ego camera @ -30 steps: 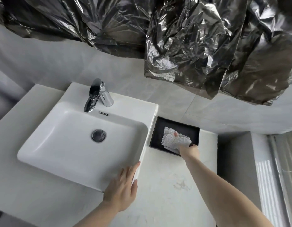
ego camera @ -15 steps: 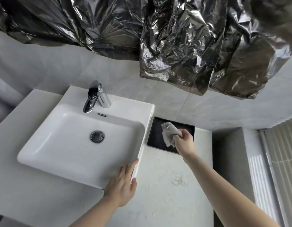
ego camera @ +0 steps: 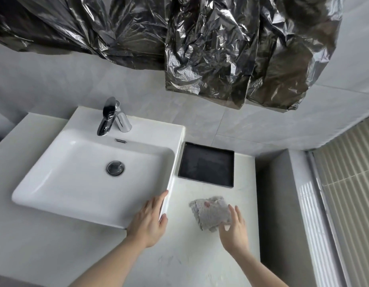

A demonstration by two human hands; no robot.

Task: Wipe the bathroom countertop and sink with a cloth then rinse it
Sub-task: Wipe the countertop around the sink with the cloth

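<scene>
Countertop [ego camera: 34,245]: pale stone surface spanning the lower frame; faint marks show on the bare area right of the sink.
Sink [ego camera: 61,177]: white rectangular vessel basin set on the countertop, left of centre.
Faucet [ego camera: 109,117]: chrome single-lever unit mounted on the rear ledge of the sink, spout aimed into the basin.
Drain [ego camera: 115,168]: round metal stopper at the middle of the basin floor.
Left hand [ego camera: 148,222]: placed at the front right corner of the sink; fingers extended and relaxed along the rim, thumb against the outer side wall; nothing grasped.
Tray [ego camera: 206,165]: black rectangular tray on the countertop, just beside the right wall of the sink, against the back wall.
Cloth [ego camera: 210,212]: grey textured cloth with a small pink spot, lying crumpled flat on the countertop, nearer than the tray and right of the sink, apart from both.
Right hand [ego camera: 234,233]: fingers spread and straight, fingertips resting on the near right edge of the cloth; no curled grasp.
Plastic sheeting [ego camera: 210,48]: dark crinkled film hanging across the upper wall.
</scene>
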